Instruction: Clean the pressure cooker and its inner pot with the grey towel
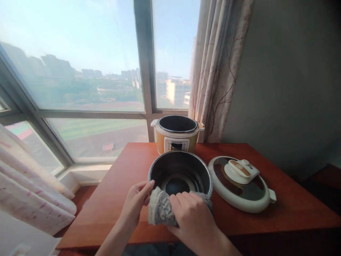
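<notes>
A black inner pot (198,174) faces me with its mouth tipped toward me, close to the near side of the table. My left hand (135,199) pinches the pot's left rim between thumb and fingers. In my right hand (192,213) is a grey fluffy cloth (163,208), draped over the near rim and pressed against it; the fingers curl over the cloth. The cloth hides the pot's front edge and outer side. Behind the pot stands a pressure cooker body (162,140), lidless, with a control panel on its front.
To the right, the cooker's round lid (253,205) lies on the reddish-brown table (128,170), handle side up. Windows (90,64) rise behind the table. Curtains hang at the left (29,188) and beside the right wall (221,71).
</notes>
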The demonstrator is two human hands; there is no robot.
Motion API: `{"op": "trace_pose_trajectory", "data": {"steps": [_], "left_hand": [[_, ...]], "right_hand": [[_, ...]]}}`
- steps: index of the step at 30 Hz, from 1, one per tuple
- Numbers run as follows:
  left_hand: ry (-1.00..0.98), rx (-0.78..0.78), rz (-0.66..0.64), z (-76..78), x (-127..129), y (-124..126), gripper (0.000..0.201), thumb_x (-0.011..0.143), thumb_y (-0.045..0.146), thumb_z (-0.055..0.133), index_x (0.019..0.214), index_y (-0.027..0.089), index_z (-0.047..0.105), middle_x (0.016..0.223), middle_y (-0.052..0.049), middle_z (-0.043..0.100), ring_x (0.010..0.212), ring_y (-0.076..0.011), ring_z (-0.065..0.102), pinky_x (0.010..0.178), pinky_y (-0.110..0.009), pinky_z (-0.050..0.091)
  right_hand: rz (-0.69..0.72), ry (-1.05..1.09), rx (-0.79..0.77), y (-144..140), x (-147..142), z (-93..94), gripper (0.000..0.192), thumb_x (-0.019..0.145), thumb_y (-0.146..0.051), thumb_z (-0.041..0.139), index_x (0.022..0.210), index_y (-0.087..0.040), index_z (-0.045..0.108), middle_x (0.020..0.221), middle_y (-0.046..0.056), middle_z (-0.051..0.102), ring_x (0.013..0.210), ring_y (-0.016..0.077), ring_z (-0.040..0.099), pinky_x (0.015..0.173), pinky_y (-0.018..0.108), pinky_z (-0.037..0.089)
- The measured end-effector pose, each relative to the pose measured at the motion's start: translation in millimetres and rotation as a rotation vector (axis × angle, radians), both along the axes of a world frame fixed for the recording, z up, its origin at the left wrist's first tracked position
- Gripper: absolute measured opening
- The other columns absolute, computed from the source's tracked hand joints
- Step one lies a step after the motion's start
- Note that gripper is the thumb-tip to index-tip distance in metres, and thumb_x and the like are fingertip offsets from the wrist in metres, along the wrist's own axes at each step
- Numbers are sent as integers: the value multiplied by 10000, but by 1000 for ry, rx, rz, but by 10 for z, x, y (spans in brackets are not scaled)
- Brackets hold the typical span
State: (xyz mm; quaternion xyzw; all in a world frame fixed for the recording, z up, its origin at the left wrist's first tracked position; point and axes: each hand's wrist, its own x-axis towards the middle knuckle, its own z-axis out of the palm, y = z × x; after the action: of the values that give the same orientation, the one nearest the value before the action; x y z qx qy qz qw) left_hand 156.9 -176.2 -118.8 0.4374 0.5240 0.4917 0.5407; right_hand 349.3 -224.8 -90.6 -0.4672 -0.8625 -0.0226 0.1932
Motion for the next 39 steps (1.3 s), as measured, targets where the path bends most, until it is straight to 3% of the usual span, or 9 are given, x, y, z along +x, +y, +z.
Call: {"op": "trace_pose_trajectory", "data": {"steps": [5,10,13,19,26,33,39], "left_hand": [[38,33,59,36,-135,314,459,669,532,720,550,194,433,497,73,341,467,-72,271,463,-210,202],[85,24,3,105,-174,489,456,662,550,718,577,195,445,522,76,340,486,-78,275,480,-211,217],[122,59,-7,104,-164,430,495,697,607,700,590,195,446,530,69,352,496,-85,298,492,-215,231],[173,95,123,8,-113,98,579,729,688,654,526,197,424,471,53,355,474,-89,292,478,-227,219],[223,58,32,-61,53,-155,643,738,768,586,468,205,431,432,13,413,453,-108,339,463,-246,233],[252,79,-33,1,42,-113,597,758,716,597,500,205,429,441,33,358,460,-109,319,479,-245,240],[278,70,-156,150,-132,190,575,738,696,615,532,211,384,540,52,257,529,-99,216,507,-247,163]], "right_hand": [[127,-44,-95,24,153,118,339,791,-457,777,920,-222,571,896,9,662,818,217,576,709,342,322],[188,-66,-159,77,395,178,326,793,-468,771,916,-233,581,907,-9,663,842,206,573,730,327,316],[163,-58,-153,90,422,162,293,789,-435,769,895,-233,586,889,-10,659,839,205,569,734,327,312],[112,-35,-115,55,343,99,241,799,-398,742,853,-231,578,855,-5,647,822,206,560,725,340,303],[52,-7,-135,17,259,121,216,786,-354,740,855,-232,577,867,1,652,830,215,556,740,345,308],[59,-45,-171,7,193,179,259,797,-400,761,896,-227,594,898,12,670,844,224,583,725,338,326],[150,-104,-202,91,386,220,354,782,-501,777,923,-227,602,909,-3,682,846,211,614,713,327,347]]}}
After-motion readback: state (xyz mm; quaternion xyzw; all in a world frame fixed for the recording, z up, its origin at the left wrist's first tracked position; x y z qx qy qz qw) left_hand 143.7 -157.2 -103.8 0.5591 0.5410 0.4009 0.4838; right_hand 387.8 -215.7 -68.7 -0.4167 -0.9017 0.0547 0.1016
